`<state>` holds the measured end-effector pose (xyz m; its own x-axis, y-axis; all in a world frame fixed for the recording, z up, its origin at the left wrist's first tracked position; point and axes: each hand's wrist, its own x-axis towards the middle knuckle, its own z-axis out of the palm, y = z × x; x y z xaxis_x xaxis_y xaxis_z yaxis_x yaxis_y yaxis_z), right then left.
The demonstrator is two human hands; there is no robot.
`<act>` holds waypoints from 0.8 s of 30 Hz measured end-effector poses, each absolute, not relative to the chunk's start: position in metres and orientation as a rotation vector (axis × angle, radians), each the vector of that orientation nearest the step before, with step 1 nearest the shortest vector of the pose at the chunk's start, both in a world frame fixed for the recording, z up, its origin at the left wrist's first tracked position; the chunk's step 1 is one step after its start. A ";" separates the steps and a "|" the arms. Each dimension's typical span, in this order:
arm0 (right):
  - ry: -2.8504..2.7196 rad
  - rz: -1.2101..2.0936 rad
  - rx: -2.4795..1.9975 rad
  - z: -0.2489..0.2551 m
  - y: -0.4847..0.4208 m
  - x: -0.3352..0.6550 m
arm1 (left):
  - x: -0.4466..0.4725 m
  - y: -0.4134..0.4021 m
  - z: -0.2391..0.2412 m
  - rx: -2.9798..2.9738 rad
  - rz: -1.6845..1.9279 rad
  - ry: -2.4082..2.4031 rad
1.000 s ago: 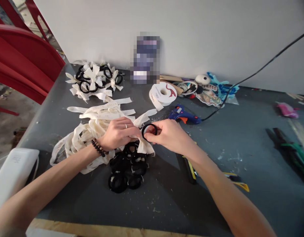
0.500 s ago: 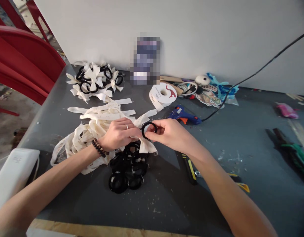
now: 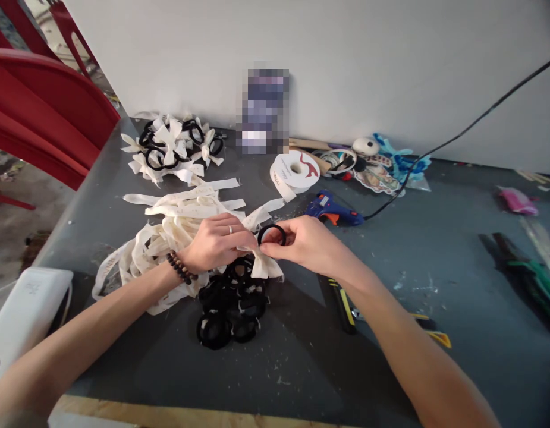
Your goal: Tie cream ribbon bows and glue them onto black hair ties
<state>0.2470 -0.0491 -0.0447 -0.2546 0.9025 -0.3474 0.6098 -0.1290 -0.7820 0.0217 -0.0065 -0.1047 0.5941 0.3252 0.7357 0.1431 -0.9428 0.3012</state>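
My left hand [image 3: 216, 241] and my right hand [image 3: 305, 244] meet over the middle of the grey table [image 3: 435, 333]. Between them they pinch a cream ribbon bow [image 3: 264, 266] and a black hair tie [image 3: 272, 234] that stands up from it. Both hands are closed on this piece. A pile of black hair ties [image 3: 230, 309] lies just below the hands. A heap of cut cream ribbon strips [image 3: 167, 232] spreads under and behind my left hand.
Several finished bows on hair ties [image 3: 170, 148] lie at the back left. A ribbon spool [image 3: 297, 169], a blue glue gun [image 3: 330, 209] with its black cord, a utility knife [image 3: 341, 300], a white box [image 3: 20, 315], green pliers [image 3: 533, 273] and a red chair [image 3: 43, 113] surround the work spot.
The hair tie has tipped flatter over the bow and my right fingers have shifted their pinch slightly. Both arms stay in place.
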 end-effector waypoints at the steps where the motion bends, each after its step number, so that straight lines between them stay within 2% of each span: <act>1: -1.849 1.305 -1.700 -0.043 -0.050 0.246 | 0.022 -0.007 -0.105 2.609 1.272 0.389; 24: -1.849 1.240 -1.723 -0.038 -0.051 0.242 | 0.023 -0.007 -0.097 2.631 1.302 0.339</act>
<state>0.2423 -0.0510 -0.0379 -0.2180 0.9240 -0.3141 0.6415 -0.1069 -0.7597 0.0228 -0.0069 -0.0973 0.5890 0.2841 0.7566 0.1209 -0.9566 0.2651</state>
